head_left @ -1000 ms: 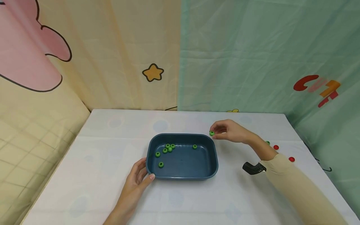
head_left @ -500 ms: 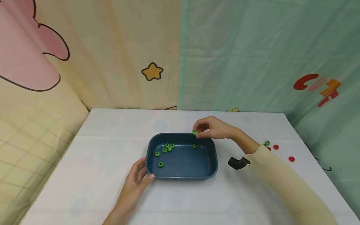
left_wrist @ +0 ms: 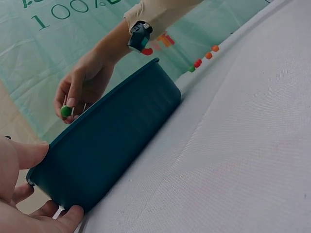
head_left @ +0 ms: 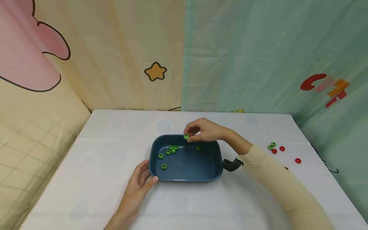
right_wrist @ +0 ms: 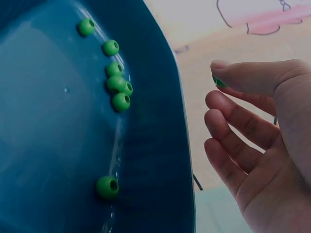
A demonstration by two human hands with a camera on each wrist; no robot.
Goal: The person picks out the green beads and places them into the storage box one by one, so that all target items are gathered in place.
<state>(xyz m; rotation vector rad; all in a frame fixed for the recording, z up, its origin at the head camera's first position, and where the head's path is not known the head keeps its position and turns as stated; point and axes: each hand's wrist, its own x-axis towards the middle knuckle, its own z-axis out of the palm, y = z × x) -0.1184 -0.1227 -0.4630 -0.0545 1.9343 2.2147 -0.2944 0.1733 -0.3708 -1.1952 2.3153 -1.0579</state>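
Observation:
A blue rectangular plastic bin lies in front of me, several green beads with holes scattered on its floor, mostly to the left. My left hand holds the bin's near left corner, thumb and fingers spread around it; the left wrist view shows fingertips against its outer wall. Over the bin's far rim, my right hand pinches one green bead between thumb and index finger. In the right wrist view that bead is mostly hidden behind the thumb, and the other fingers are loosely curled.
To the right on the white-clothed table lie two more green beads and several red beads, one partly covered by the sleeve. A black device sits at the right wrist. Printed curtains hang behind the table.
My right hand has moved left with the green bead, from beyond the bin's right end to over its far rim. Beads on the right have come into sight. The left hand stays put.

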